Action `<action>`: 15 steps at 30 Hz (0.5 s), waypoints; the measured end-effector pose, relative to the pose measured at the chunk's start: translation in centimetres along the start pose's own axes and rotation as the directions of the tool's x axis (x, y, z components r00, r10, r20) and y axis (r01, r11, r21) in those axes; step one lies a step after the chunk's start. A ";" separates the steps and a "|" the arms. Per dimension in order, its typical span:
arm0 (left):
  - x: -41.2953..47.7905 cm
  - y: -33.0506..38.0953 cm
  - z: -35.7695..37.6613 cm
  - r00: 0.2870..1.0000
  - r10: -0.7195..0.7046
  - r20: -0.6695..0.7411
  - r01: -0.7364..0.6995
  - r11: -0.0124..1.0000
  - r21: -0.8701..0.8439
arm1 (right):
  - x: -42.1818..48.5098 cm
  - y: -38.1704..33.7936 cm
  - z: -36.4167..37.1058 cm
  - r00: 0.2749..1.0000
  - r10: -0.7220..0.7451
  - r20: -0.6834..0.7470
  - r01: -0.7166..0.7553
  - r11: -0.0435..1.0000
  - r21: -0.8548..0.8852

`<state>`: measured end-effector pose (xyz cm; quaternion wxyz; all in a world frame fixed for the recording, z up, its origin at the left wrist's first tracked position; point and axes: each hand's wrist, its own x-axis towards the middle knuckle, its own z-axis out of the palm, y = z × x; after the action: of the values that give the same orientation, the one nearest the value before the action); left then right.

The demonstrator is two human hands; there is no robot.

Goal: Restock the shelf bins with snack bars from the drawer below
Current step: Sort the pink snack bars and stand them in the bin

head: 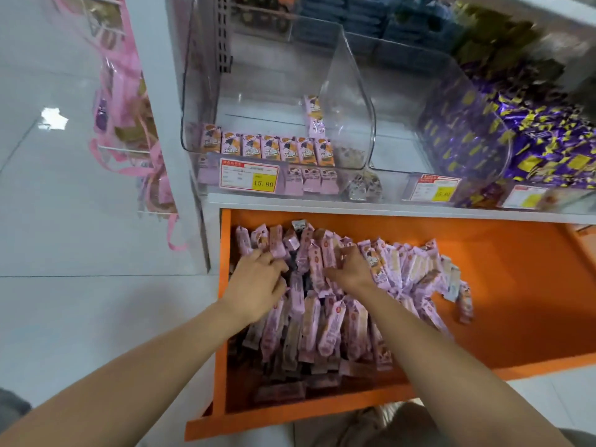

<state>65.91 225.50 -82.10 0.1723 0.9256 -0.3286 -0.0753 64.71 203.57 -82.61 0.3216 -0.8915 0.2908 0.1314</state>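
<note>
Now both hands are down in the open orange drawer (500,285), buried in the heap of lilac-wrapped snack bars (322,330) that fills its left half. The left hand (258,282) curls its fingers round a few bars near the heap's far edge. The right hand (350,271), just beside it, does the same, fingers dug between the packets. Above, the clear acrylic shelf bin (206,91) holds only one front row of these bars and one leaning on its divider, so most of the restocking seems ahead. The gathering would go best if each hand squares its bars into a parallel bundle before lifting. Neither should take more than it can hold firmly, since the slick wrappers probably slip.
</note>
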 end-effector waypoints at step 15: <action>8.0 7.5 5.1 0.740 -0.525 0.420 0.623 0.300 -0.723 | -0.5 4.9 -1.8 0.975 -0.028 0.220 -0.040 0.953 0.299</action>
<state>66.38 213.60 -84.30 0.5316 0.7767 0.0925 -0.3250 61.48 199.53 -83.48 0.4841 -0.8107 0.2726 0.1849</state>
